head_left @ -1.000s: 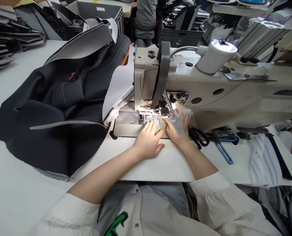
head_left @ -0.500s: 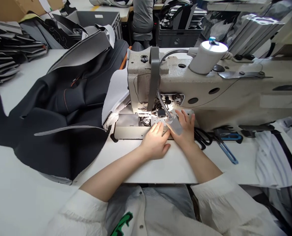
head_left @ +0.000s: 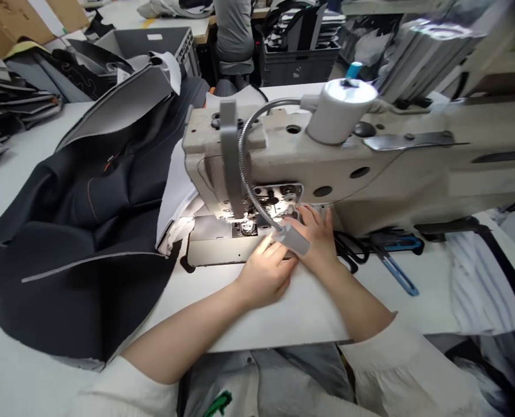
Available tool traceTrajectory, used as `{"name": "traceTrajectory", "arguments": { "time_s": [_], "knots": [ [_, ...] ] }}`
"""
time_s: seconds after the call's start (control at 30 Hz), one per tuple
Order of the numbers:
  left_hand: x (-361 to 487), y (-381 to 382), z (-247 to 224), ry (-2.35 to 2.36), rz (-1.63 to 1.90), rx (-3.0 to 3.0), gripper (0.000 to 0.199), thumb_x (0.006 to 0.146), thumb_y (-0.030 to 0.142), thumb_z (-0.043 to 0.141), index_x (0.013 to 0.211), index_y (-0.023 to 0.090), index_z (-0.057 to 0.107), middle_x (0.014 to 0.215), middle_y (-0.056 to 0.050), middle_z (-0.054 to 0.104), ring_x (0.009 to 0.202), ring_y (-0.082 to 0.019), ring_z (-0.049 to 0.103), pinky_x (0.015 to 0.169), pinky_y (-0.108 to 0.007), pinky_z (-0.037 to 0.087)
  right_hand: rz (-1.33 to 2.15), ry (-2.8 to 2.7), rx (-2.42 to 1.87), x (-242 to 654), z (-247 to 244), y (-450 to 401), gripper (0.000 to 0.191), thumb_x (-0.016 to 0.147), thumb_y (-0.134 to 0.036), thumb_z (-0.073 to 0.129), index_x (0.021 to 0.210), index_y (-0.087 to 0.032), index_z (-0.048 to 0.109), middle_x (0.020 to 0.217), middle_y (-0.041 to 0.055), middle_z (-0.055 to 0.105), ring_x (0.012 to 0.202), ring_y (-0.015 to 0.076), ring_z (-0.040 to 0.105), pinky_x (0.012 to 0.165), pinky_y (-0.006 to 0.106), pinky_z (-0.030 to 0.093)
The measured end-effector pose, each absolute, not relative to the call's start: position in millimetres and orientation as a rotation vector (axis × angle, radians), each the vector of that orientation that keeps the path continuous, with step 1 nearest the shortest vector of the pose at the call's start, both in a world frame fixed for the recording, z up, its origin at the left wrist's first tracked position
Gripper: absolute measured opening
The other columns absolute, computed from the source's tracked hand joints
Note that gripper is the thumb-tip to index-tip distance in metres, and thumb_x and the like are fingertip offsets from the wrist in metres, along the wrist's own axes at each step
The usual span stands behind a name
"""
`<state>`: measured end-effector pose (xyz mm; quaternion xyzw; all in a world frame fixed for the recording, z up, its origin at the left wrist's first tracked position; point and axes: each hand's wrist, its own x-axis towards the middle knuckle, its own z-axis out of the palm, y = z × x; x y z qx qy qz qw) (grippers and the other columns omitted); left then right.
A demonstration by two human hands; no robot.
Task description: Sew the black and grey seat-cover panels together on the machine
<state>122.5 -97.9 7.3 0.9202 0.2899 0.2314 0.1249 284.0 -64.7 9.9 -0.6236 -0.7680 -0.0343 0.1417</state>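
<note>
Left hand [head_left: 267, 275] and right hand [head_left: 316, 240] sit close together, open and flat, near the needle of the sewing machine [head_left: 279, 153], clamped on nothing visible. The dark padded cover [head_left: 79, 231] lies on the surface [head_left: 279, 318] left of the machine, soft, floppy and fairly heavy; best held by its pale-backed edges. Compared with the earlier frame, the view has swung and the machine sits further left.

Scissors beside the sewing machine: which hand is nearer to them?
Right. The right hand is just left of the scissors; the left hand lies farther left, past the right hand.
</note>
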Motion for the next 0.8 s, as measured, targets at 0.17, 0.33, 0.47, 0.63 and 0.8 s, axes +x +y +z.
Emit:
{"name": "traceTrajectory", "arguments": {
  "time_s": [0.17, 0.33, 0.47, 0.63, 0.8],
  "knots": [
    [121, -103, 10, 0.724, 0.733, 2.636, 0.028, 0.081, 0.012, 0.04, 0.1, 0.015, 0.06, 0.105, -0.012, 0.061, 0.092, -0.023, 0.055, 0.082, -0.043, 0.045, -0.016, -2.197, -1.67, 291, 17, -87, 0.031, 0.084, -0.016, 0.048, 0.111, -0.022, 0.063, 0.128, 0.0099, 0.052, 0.119, 0.0271, 0.043, 0.105, 0.049, 0.028],
    [116, -107, 6, 0.657, 0.653, 2.654, 0.028, 0.081, 0.009, 0.04, 0.099, 0.016, 0.061, 0.112, -0.013, 0.059, 0.107, -0.026, 0.052, 0.091, -0.047, 0.044, -0.191, -2.026, -1.442, 350, 7, -150, 0.026, 0.081, -0.007, 0.044, 0.086, -0.021, 0.066, 0.102, 0.0034, 0.066, 0.097, 0.0183, 0.056, 0.089, 0.034, 0.045],
    [108, -115, 0, 0.623, 0.659, 2.671, 0.031, 0.082, 0.008, 0.042, 0.106, 0.016, 0.059, 0.121, -0.012, 0.056, 0.117, -0.028, 0.049, 0.1, -0.049, 0.04, -0.326, -1.95, -1.719, 412, -4, -197, 0.025, 0.085, -0.011, 0.042, 0.093, -0.018, 0.064, 0.108, 0.0083, 0.063, 0.103, 0.0223, 0.053, 0.091, 0.039, 0.045],
    [89, -130, 2, 0.439, 0.685, 2.667, 0.03, 0.083, 0.009, 0.044, 0.107, 0.018, 0.06, 0.115, -0.01, 0.061, 0.112, -0.023, 0.054, 0.098, -0.041, 0.044, -0.138, -1.927, -2.298, 437, 9, -201, 0.039, 0.085, -0.015, 0.041, 0.123, -0.011, 0.051, 0.109, 0.0133, 0.06, 0.103, 0.0239, 0.054, 0.09, 0.035, 0.043],
    [41, -145, 3, 0.514, 0.691, 2.698, 0.031, 0.083, 0.009, 0.046, 0.109, 0.019, 0.06, 0.119, -0.01, 0.06, 0.115, -0.023, 0.053, 0.099, -0.043, 0.043, -0.055, -1.945, -2.451, 427, 30, -188, 0.034, 0.076, -0.013, 0.044, 0.107, -0.012, 0.058, 0.091, 0.0134, 0.063, 0.083, 0.0257, 0.061, 0.07, 0.032, 0.044]
  ]
}}
